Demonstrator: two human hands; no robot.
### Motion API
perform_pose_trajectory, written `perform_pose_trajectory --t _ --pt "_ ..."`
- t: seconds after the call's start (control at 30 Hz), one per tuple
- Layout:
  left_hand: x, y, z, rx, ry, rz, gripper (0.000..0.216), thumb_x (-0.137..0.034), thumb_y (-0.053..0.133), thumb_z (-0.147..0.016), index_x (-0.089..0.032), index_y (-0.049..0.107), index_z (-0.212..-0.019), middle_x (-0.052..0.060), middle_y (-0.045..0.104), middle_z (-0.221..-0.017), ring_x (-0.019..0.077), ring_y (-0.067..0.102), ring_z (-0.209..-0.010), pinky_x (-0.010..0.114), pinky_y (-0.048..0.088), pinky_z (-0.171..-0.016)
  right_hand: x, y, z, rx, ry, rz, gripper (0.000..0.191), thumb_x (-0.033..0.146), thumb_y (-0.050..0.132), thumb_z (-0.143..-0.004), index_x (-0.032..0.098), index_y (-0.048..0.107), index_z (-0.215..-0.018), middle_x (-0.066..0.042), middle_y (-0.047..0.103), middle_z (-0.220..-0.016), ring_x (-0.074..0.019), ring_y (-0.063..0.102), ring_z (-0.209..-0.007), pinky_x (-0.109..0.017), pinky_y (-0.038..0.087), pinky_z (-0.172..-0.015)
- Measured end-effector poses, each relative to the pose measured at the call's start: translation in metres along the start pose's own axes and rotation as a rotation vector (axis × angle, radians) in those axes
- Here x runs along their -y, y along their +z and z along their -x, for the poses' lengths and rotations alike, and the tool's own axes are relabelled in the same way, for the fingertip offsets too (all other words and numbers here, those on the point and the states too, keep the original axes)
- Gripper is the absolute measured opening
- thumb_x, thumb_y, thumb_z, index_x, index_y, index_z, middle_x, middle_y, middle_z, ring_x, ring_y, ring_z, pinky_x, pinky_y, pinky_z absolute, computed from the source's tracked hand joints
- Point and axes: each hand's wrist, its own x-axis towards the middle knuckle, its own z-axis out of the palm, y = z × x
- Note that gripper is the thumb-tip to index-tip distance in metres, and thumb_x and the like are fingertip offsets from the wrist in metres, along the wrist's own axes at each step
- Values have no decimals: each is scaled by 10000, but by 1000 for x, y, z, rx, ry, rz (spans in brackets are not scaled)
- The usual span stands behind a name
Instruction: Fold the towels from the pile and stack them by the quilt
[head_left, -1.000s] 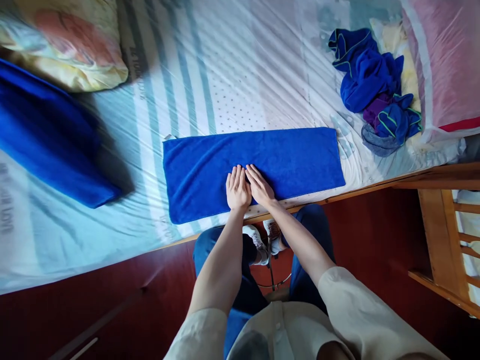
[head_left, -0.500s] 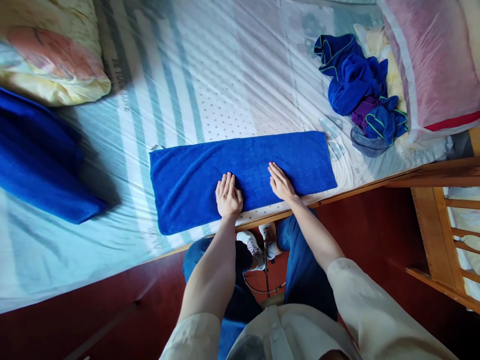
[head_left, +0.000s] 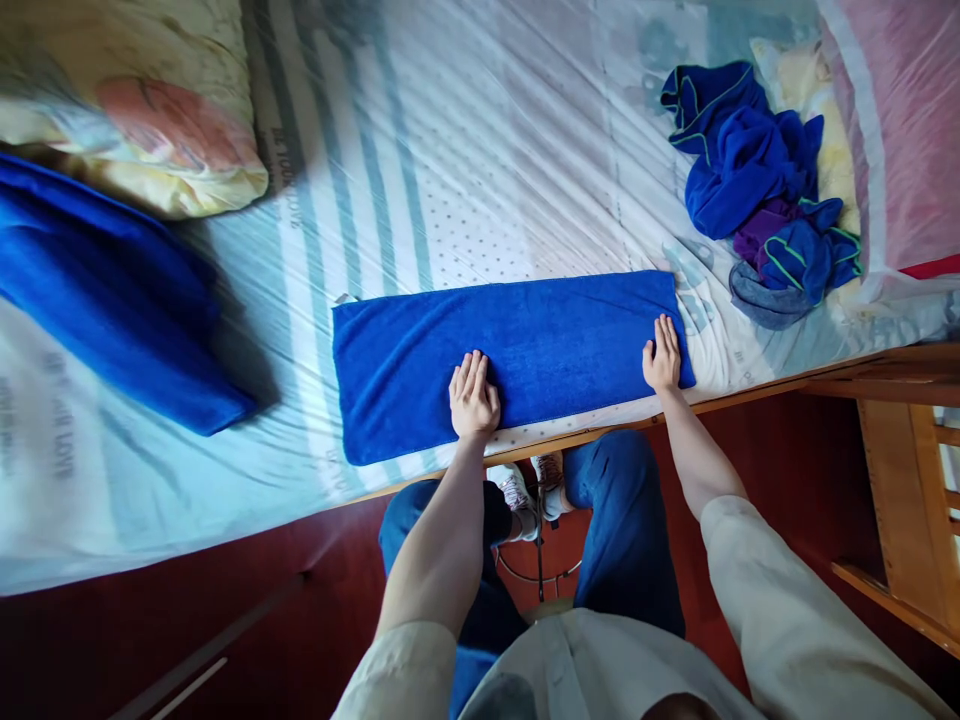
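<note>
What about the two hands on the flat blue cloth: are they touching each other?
No, the left hand lies near the middle of the blue cloth and the right hand near its right end.

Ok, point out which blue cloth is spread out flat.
The long rectangular cloth in the middle, at the near edge of the bed. The far-left blue cloth rises in soft folds; those in the right-hand pile are crumpled.

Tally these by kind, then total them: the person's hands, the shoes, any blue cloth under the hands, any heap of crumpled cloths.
Hands (left hand, right hand): 2
Shoes: 2
Flat blue cloth: 1
Crumpled cloth heap: 1
Total: 6
</note>
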Motion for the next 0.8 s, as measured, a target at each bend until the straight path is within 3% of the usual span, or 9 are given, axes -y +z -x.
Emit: perform_pose_trajectory --t 0.37,0.57,0.67,0.8 --pt "-9 -5 -4 31 -34 -65 582 -283 373 -1001 -144 575 -1529 157 548 -1600 259 389 -1590 516 265 -1342 10 3 -3 -36 44 107 647 275 305 -1008 69 465 -1600 -225 505 -1623 -285 405 -1582 -548 310 -1316" --pt "-23 -8 -4 74 -73 -74 600 -264 349 -1020 -131 501 -1585 169 462 -1660 262 304 -1627 553 205 -1360 9 9 -4 -110 31 88 640 262 326 -988 72 507 -1571 -242 525 -1598 -311 453 -1549 -576 357 -1280" --pt "-57 17 -10 95 4 -36 615 -281 307 -1056 -115 405 -1640 182 378 -1707 265 191 -1659 577 154 -1368 8 10 -4 -107 31 70 641 268 342 -980 73 514 -1565 -253 524 -1594 -326 456 -1544 -592 363 -1269" --pt "-105 71 -30 261 264 121 621 -324 248 -1092 -158 305 -1688 140 294 -1755 233 141 -1666 521 212 -1372 8 9 -5 -96 41 62 642 278 350 -970 85 527 -1556 -252 555 -1564 -338 469 -1532 -619 356 -1262"
